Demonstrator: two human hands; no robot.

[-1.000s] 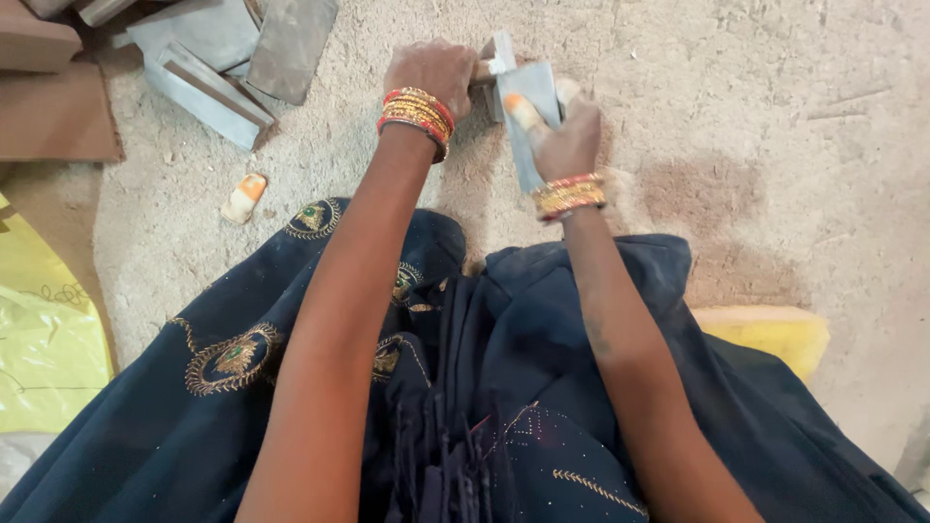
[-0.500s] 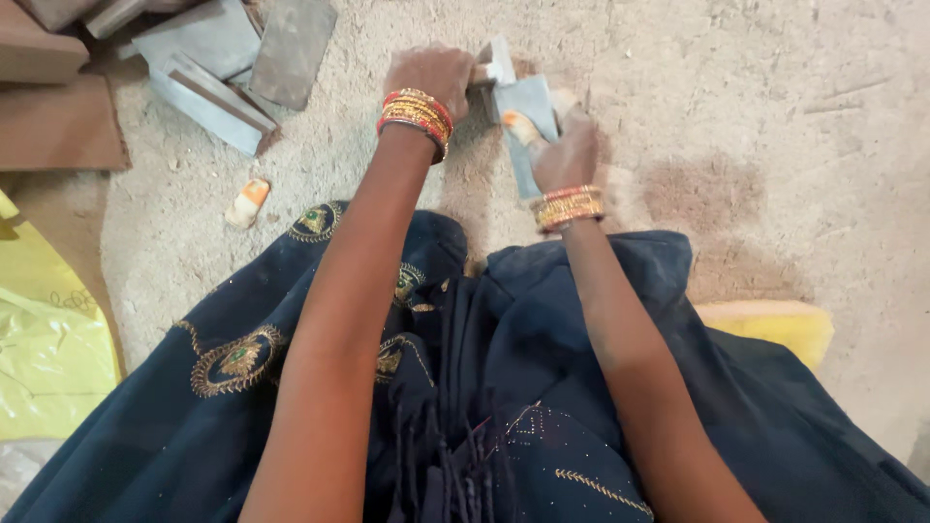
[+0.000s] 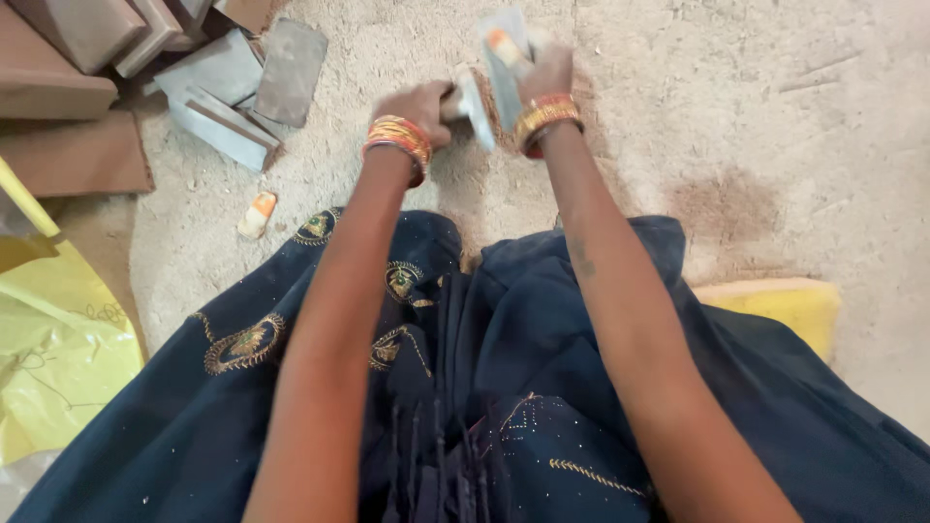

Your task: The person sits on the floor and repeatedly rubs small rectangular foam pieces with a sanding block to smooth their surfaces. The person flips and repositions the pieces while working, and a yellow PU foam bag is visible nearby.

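My left hand (image 3: 418,105) grips a small grey block (image 3: 473,105) low over the sandy ground (image 3: 736,116). Beside it, my right hand (image 3: 544,70) is closed around a flat grey slab (image 3: 504,48) together with a small white and orange stick (image 3: 504,41) pressed against the slab's face. The slab is lifted and tilted, its lower edge close to the block in the left hand. Both wrists carry orange and gold bangles (image 3: 397,138). My dark blue embroidered cloth (image 3: 455,387) covers my lap below the arms.
Several grey slabs (image 3: 228,102) and brown blocks (image 3: 68,58) lie at the upper left. Another white and orange stick (image 3: 257,214) lies on the ground by the cloth's edge. A yellow plastic sheet (image 3: 58,339) is at the left, a yellow pad (image 3: 785,305) at the right.
My right hand has raised the slab and stick away from me, higher in view. The left hand stays on the small block.
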